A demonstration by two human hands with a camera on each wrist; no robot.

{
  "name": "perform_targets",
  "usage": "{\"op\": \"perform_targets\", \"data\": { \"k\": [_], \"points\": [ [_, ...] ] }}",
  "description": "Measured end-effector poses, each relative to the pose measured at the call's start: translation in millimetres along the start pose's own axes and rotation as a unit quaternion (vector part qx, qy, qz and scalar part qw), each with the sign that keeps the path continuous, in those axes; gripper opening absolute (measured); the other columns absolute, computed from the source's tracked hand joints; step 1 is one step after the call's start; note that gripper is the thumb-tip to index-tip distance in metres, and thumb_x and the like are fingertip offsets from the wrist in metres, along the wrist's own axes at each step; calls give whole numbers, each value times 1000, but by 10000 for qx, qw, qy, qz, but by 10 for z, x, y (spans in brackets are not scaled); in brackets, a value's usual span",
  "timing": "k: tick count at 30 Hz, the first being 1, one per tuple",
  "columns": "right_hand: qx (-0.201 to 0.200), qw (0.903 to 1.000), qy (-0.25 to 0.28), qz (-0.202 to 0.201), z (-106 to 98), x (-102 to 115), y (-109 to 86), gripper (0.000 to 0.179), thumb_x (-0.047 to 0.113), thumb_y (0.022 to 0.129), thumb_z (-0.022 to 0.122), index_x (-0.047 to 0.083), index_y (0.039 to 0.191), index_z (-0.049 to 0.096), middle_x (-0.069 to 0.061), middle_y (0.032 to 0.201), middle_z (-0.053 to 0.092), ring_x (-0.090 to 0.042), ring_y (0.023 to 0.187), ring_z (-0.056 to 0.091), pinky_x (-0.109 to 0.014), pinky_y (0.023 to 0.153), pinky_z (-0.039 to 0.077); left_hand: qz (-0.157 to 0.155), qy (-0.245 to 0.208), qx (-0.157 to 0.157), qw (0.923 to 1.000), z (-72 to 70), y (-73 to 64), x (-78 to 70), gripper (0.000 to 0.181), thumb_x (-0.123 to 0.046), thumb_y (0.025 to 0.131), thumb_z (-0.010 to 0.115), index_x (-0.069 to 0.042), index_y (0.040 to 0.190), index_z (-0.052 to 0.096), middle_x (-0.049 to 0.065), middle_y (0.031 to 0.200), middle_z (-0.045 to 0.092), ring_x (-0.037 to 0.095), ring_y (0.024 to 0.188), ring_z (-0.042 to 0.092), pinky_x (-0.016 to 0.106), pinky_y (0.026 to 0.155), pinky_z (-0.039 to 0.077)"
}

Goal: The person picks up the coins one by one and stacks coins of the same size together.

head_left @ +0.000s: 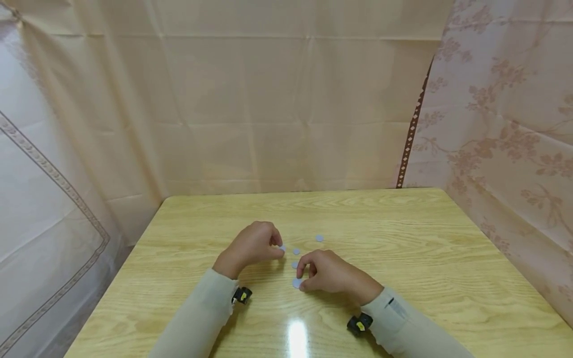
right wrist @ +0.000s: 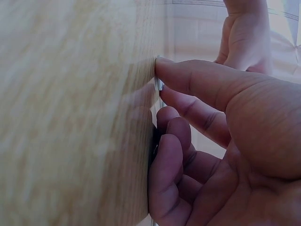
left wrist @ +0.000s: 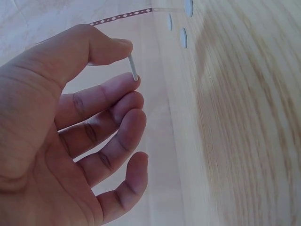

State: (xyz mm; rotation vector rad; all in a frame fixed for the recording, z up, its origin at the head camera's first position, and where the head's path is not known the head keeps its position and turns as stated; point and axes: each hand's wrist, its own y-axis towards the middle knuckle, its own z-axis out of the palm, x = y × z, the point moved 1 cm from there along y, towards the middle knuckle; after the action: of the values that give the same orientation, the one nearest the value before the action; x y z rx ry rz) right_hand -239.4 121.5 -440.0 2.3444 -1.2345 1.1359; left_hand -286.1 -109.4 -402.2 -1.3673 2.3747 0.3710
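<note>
My left hand is held over the middle of the table. Between its thumb and index fingertip it pinches a small, thin pale disc, seen edge-on in the left wrist view. Closer to me, my right hand is low at the tabletop. Its thumb and index finger grip the edges of a larger pale disc lying there, partly covered by the fingers. A medium disc and a small disc lie flat between the hands. Farther back rests another pale disc.
The discs lie on a light wood-grain table. A beige curtain hangs behind its far edge, with a floral curtain on the right and a white cloth on the left. Both wrists carry small black devices.
</note>
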Motion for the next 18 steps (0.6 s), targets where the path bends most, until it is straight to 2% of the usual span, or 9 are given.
{"op": "perform_targets", "data": {
  "k": [12, 18],
  "points": [
    [-29, 10000, 6, -5, -3, -11, 6, 13, 18, 88, 83, 20, 96, 72, 2, 66, 60, -9, 55, 50, -24, 50, 40, 367, -120, -90, 9992, 6, -36, -76, 13, -28, 83, 78, -17, 91, 80, -6, 95, 72, 11, 84, 63, 32, 77, 56],
    [-39, 10000, 12, -19, -3, -17, 8, 13, 19, 87, 84, 21, 95, 72, 1, 67, 61, -9, 55, 50, -24, 50, 41, 412, -259, -9, 9988, 29, -78, -125, 14, -26, 83, 77, -15, 91, 79, -4, 95, 71, 10, 82, 61, 31, 77, 55]
  ]
}}
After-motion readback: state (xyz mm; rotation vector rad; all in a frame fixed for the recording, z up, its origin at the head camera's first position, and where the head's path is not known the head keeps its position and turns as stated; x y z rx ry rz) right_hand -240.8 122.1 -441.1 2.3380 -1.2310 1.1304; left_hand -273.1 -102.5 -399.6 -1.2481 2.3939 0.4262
